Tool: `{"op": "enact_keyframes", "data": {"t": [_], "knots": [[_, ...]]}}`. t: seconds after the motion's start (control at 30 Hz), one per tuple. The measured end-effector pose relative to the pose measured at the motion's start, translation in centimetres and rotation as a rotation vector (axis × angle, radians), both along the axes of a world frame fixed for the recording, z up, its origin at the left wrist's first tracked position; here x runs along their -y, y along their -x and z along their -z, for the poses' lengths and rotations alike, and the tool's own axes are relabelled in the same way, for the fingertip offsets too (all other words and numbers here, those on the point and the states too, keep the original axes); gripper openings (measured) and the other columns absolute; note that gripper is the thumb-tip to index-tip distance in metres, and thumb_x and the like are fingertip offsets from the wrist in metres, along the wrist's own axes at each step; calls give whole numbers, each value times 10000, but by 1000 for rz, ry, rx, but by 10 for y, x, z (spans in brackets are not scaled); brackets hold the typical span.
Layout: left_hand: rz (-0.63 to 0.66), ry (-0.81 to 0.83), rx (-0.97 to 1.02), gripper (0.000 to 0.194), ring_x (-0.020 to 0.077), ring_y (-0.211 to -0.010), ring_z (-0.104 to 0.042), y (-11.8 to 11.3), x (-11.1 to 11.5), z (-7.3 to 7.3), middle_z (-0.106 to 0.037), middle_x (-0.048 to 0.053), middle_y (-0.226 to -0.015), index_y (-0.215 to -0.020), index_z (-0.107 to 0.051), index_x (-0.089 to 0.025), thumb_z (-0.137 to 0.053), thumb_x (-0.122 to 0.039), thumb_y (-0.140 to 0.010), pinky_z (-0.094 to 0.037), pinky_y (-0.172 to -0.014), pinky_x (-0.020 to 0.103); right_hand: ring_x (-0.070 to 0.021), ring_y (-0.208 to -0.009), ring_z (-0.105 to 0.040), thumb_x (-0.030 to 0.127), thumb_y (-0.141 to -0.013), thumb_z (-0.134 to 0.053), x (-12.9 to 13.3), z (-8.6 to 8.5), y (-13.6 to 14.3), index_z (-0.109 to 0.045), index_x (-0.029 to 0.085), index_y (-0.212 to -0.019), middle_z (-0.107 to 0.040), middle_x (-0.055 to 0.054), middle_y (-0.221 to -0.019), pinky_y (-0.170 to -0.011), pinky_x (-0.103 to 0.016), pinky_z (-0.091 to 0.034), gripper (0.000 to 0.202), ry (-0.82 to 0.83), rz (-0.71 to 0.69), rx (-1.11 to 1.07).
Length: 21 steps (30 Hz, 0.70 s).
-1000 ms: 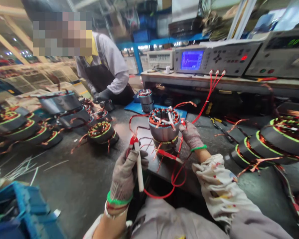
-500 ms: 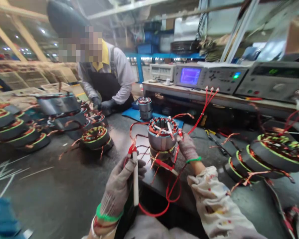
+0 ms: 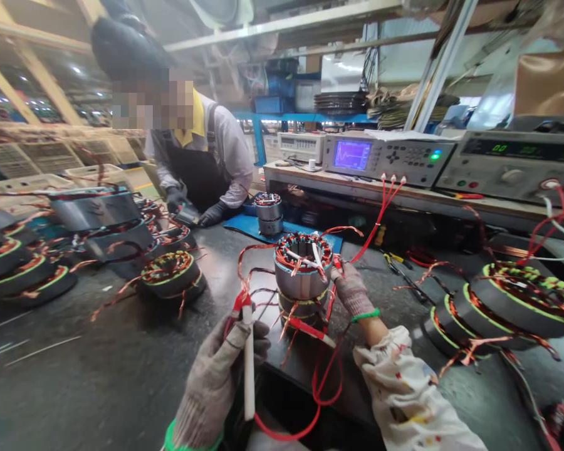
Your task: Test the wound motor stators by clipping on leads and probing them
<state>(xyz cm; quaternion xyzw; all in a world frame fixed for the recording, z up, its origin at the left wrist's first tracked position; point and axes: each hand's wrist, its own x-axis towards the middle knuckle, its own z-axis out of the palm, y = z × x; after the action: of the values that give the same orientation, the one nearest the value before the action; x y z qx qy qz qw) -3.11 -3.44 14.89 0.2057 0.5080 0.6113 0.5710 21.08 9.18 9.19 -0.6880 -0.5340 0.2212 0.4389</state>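
Observation:
A stator (image 3: 301,282) with copper windings and white sleeves on its top rests on another stator (image 3: 301,311) in the middle of the dark table. Gloved, my left hand (image 3: 225,357) is closed around a white-handled probe (image 3: 249,369), whose red clip end meets a copper lead (image 3: 242,266) from the upper stator. At that stator's right side, my right hand (image 3: 352,288) is closed on a red clip (image 3: 338,263). A red cable (image 3: 318,401) loops below the hands. Another red clip with a pale end (image 3: 310,328) lies across the lower stator's front.
Stacked stators stand at the left (image 3: 98,210) and right (image 3: 521,300). Behind is a tester (image 3: 385,156) with a lit screen, beside a power unit (image 3: 521,163). Pliers (image 3: 407,272) lie right of centre. Across the table, a person (image 3: 202,150) in dark gloves handles a part.
The view has shifted slightly. The tester's screen now shows a wavy trace. The other person's hands have moved apart around a grey part. Both my hands keep their holds.

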Motion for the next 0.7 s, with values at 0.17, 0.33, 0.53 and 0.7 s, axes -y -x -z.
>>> {"op": "enact_keyframes", "data": {"t": [0.17, 0.33, 0.53, 0.7], "knots": [[18, -24, 6, 620, 191, -500, -668, 3, 2, 3, -740, 74, -667, -817, -733, -138, -1006, -437, -347, -563, -475, 261, -250, -1035, -671, 321, -868, -505, 2, 0, 3, -694, 160, -1195, -735, -120, -1131, -957, -363, -512, 410, -29, 10, 9], [92, -82, -8, 563, 177, -540, -681, 6, -3, 5, -735, 59, -697, -847, -712, -142, -986, -451, -465, -578, -529, 256, -248, -1002, -665, 189, -770, -493, -11, -11, 3, -695, 138, -1172, -733, -121, -1083, -965, -368, -509, 452, -13, 21, 43], [161, -58, 21, 446, 170, -611, -688, 25, 20, 15, -740, 63, -771, -949, -703, -157, -918, -395, -638, -575, -578, 260, -229, -837, -611, 416, -813, -610, 55, -11, -3, -699, 185, -977, -687, -57, -864, -870, -374, -513, 298, 1, -4, 71], [293, 93, 86, 390, 158, -591, -667, 17, 44, 43, -713, 57, -754, -949, -685, -147, -872, -399, -717, -546, -573, 262, -294, -938, -674, 571, -690, -774, 134, 3, 20, -746, 248, -1054, -744, -111, -1048, -882, -417, -547, 489, -109, -375, 104]]}}
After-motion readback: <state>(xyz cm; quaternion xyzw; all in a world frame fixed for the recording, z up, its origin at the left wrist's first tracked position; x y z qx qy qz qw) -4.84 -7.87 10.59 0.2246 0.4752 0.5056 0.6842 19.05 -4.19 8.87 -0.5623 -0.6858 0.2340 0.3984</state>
